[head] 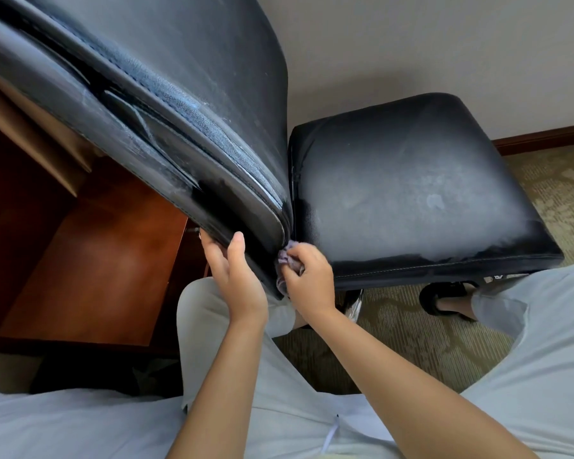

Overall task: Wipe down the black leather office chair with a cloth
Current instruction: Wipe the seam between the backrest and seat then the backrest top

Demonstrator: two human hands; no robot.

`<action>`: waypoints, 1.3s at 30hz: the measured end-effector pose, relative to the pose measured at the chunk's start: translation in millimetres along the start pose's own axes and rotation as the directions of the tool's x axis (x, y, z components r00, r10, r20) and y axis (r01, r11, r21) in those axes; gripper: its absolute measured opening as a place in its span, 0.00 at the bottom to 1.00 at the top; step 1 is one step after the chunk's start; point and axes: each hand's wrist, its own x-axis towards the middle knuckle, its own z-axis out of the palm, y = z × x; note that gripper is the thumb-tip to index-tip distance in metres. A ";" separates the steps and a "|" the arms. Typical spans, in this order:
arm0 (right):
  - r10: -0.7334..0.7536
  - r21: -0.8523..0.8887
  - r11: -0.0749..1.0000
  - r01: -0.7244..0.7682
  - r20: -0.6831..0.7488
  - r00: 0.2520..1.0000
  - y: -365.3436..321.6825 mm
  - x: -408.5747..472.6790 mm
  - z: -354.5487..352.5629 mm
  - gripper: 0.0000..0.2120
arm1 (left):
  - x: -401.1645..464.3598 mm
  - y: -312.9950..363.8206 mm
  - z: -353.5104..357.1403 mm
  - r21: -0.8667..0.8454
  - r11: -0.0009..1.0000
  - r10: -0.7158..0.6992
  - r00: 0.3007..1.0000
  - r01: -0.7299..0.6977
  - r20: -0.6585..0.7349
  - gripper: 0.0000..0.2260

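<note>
The chair (pixel 411 180) fills the upper frame, its backrest (pixel 140 104) slanting down from upper left to the seat at centre. The left hand (pixel 236 279) clasps the backrest's lower edge, thumb over the front and fingers behind, probably to steady it. Just right of it, the right hand (pixel 309 279) curls tightly around a bunched purple cloth (pixel 287 260), pushing it into the seam between backrest and seat.

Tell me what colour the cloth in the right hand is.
The cloth is pale purple-grey, bunched in the right hand; seen in the head view.
</note>
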 end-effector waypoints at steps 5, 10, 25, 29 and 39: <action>0.369 0.216 0.898 -0.383 0.106 0.924 4.9 -5.8 1.7 0.03 | -1.0 -3.2 -4.8 0.024 1.000 -0.015 1.000 0.015 0.000 0.27; 0.295 0.416 0.887 -0.202 -0.171 0.940 -26.6 2.0 -15.8 0.11 | -3.0 -4.8 -2.7 0.010 0.999 -0.044 0.999 0.044 -0.025 0.25; 0.137 0.310 0.949 -0.065 -0.217 0.966 -24.8 -8.5 6.8 0.09 | -3.2 -8.1 0.0 0.022 0.998 -0.056 0.996 0.057 -0.069 0.22; 0.440 0.334 0.842 -0.423 0.026 0.898 -13.4 -11.6 13.8 0.05 | -3.6 -7.0 -1.0 0.035 0.998 -0.046 0.998 0.048 -0.053 0.26; 0.475 0.332 0.738 -0.588 0.363 0.802 -6.9 -0.4 -3.9 0.08 | -4.9 -3.8 -2.3 0.040 0.997 -0.058 0.997 0.060 -0.042 0.26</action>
